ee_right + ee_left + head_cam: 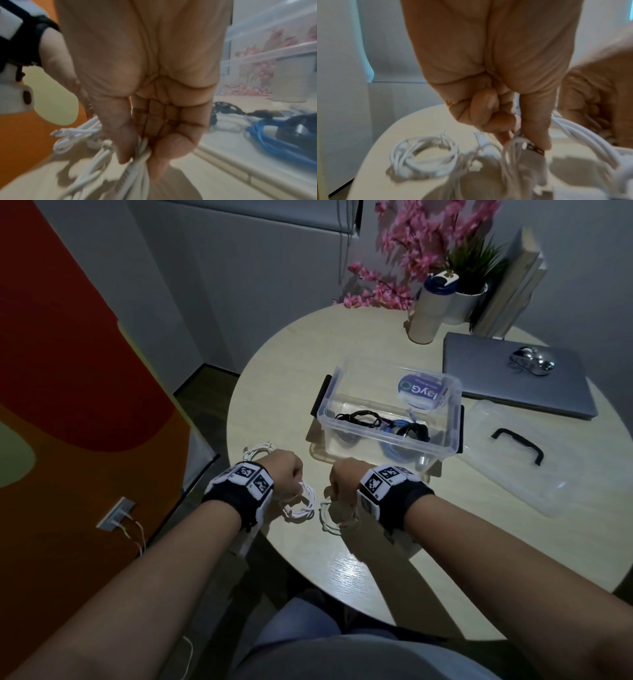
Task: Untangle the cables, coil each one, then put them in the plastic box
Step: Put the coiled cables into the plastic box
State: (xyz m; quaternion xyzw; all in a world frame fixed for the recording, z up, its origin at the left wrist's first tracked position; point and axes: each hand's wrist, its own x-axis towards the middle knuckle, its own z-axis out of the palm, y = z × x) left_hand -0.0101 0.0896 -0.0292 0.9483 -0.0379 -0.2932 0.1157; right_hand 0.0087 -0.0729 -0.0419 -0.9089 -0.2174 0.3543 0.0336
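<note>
Over the round pale wooden worktop (308, 559), the left hand (286, 469) pinches a loose bundle of thin white cables (301, 505) and the right hand (344, 477) grips more of the white strands. A coiled white cable (423, 158) lies on the worktop beside the left hand. The clear plastic box (390, 419), just beyond both hands, holds black and blue cables (397, 436)

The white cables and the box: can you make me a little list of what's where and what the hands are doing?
left hand: pinches a white cable bundle
right hand: grips another white cable bundle
coiled white cable: lies on the table, left of the hands
plastic box: open, holds black and blue cables
lid: off, right of the box
</note>
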